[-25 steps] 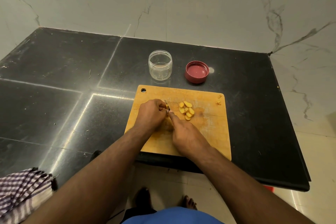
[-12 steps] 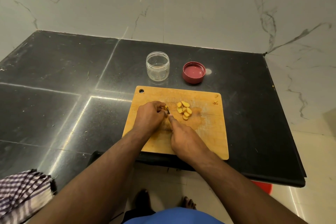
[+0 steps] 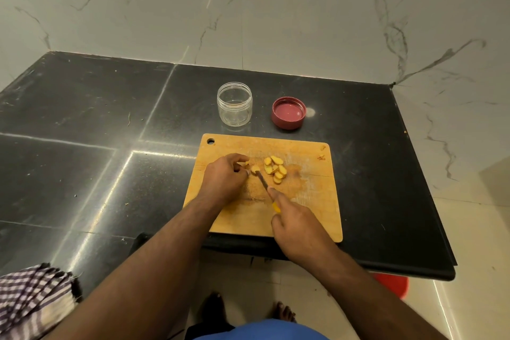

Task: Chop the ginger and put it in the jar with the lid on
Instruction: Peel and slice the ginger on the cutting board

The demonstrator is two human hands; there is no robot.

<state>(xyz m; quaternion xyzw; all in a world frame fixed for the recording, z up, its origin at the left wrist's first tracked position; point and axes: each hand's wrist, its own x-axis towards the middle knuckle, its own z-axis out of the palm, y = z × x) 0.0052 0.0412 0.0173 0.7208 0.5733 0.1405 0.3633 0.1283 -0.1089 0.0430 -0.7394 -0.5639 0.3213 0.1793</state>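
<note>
Slicing is under way mid-frame: left hand (image 3: 225,178) pinches the ginger stub (image 3: 249,167), right hand (image 3: 296,225) grips the knife (image 3: 263,181). Next cut needs fingertips kept clear of the blade.

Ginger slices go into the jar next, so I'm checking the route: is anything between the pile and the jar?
Nothing visible blocks it. The ginger slices lie on the cutting board; the jar stands open just beyond the board's far edge, its lid off to the jar's right.
</note>
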